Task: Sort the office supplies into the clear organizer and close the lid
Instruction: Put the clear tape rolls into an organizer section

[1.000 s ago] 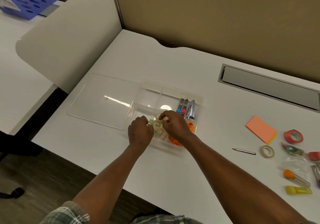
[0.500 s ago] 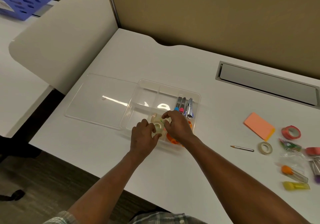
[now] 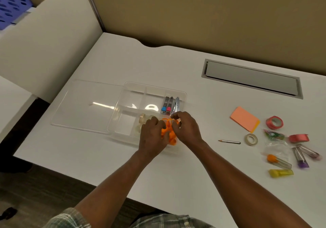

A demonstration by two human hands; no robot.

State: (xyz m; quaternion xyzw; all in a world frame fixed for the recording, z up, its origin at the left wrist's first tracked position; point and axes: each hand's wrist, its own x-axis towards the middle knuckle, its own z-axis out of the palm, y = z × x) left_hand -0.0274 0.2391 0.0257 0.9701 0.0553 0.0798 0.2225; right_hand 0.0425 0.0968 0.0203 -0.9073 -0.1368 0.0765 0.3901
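Sorting supplies at a white table (image 3: 176, 65), a person curls the left grip (image 3: 153, 134) and right grip (image 3: 187, 129) around orange pieces (image 3: 168, 132) over the near-right compartment of the clear organizer (image 3: 184, 93). Pale tape rolls (image 3: 142, 120) sit beside them, and blue- and pink-tipped tools (image 3: 168, 104) lie in the far-right compartment. The job looks about half done: the lid (image 3: 84, 104) lies flat and open, a pencil (image 3: 229, 141), sticky pad (image 3: 244, 118), red tape roll (image 3: 274, 122) and tubes (image 3: 278, 161) wait well apart, and no writing is legible.
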